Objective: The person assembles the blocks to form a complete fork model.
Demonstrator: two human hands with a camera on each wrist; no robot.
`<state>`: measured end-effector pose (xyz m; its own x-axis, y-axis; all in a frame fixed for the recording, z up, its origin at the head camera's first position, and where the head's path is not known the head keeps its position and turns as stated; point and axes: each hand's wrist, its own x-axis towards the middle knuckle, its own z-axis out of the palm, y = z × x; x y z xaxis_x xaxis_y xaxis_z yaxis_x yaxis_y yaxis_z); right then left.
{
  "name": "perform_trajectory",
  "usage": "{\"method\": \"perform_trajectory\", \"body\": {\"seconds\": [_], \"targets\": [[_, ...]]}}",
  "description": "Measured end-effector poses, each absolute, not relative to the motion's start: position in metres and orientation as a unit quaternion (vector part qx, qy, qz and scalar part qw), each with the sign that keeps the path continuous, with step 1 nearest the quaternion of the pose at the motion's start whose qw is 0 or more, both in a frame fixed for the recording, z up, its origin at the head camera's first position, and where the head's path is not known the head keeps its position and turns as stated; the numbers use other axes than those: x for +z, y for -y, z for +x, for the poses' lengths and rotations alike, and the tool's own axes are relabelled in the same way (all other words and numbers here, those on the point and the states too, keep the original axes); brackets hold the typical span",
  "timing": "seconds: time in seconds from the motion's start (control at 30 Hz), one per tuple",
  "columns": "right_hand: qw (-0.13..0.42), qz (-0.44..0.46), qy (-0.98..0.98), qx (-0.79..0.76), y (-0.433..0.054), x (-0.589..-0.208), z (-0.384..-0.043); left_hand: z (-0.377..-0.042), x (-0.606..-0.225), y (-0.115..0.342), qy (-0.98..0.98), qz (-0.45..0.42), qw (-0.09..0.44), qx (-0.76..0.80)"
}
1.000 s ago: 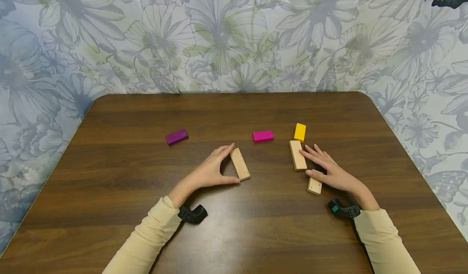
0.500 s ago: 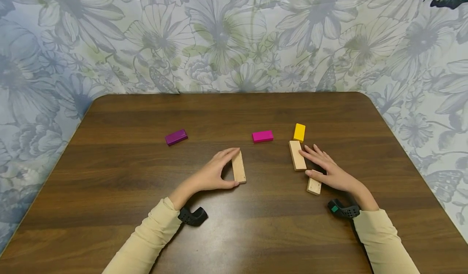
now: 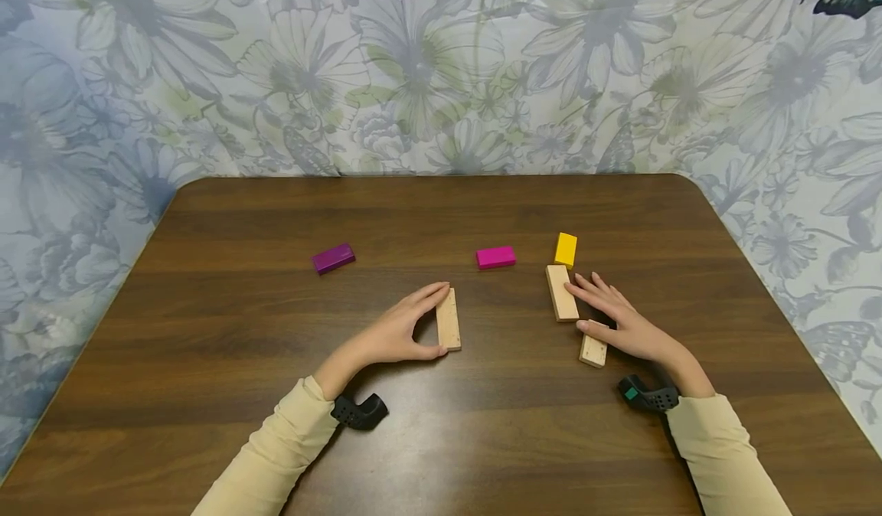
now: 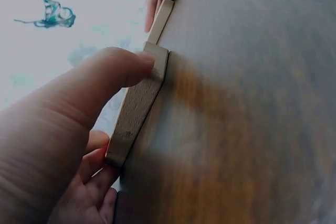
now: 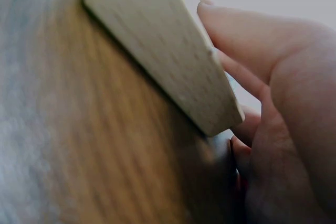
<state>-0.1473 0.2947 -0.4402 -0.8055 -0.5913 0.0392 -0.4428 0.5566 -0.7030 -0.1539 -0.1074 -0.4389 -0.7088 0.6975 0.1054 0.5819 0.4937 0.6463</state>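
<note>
At the middle of the table my left hand (image 3: pixel 396 332) holds a plain wooden block (image 3: pixel 449 321) by its two ends, thumb at the near end and fingers at the far end. In the left wrist view the block (image 4: pixel 137 109) lies along the tabletop. Farther right, my right hand (image 3: pixel 630 328) rests with fingers extended over two more plain blocks. Its fingertips touch the side of the farther block (image 3: pixel 561 294), and its thumb lies across the top of the nearer block (image 3: pixel 593 352). Part of that nearer block is hidden under the hand.
A yellow block (image 3: pixel 565 249) stands right at the far end of the farther plain block. Behind the hands lie a pink block (image 3: pixel 495 257) and, to the left, a purple block (image 3: pixel 334 259). All are on a brown wooden table (image 3: pixel 427 439) against a flowered wall.
My left hand has turned the wooden block straighter and drawn it slightly nearer to me. The right hand and the other blocks stay in place.
</note>
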Motion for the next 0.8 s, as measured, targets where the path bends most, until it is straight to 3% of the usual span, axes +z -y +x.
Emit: {"method": "perform_trajectory", "body": {"seconds": [0.37,0.8], "targets": [[0.119,-0.213,-0.908,-0.341,-0.285,-0.437,-0.14,-0.144,-0.442,0.116,-0.846,0.38,0.084,0.365],[0.029,-0.136,-0.96,-0.244,-0.249,-0.438,-0.134,-0.137,-0.445,0.115,-0.864,0.36,0.041,0.35]]}}
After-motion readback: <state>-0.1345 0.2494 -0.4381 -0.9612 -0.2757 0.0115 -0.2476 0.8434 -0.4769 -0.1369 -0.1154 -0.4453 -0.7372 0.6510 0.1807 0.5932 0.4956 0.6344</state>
